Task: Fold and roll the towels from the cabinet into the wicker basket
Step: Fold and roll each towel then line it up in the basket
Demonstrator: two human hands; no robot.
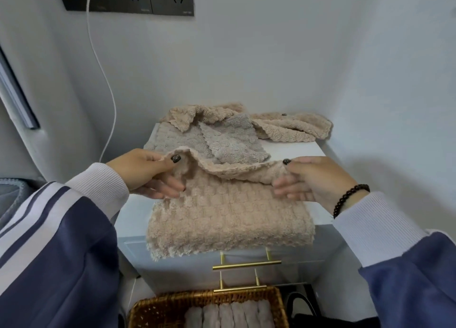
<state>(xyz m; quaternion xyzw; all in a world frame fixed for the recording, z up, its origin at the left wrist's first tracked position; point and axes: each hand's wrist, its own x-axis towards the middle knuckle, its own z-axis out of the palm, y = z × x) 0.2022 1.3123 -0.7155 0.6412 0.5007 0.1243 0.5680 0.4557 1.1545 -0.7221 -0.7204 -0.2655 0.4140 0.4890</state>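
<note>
Head camera looks steeply down, close over the cabinet top [291, 152].

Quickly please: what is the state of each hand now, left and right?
Left hand: pinches the far edge of the beige towel, thumb on top.
Right hand: pinches the same edge at its other corner.

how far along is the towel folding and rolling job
Done: a row of rolled towels already sits in the wicker basket. In hand: left hand and right hand pinch the beige towel mid-fold. Left: a loose towel pile on the cabinet top.
</note>
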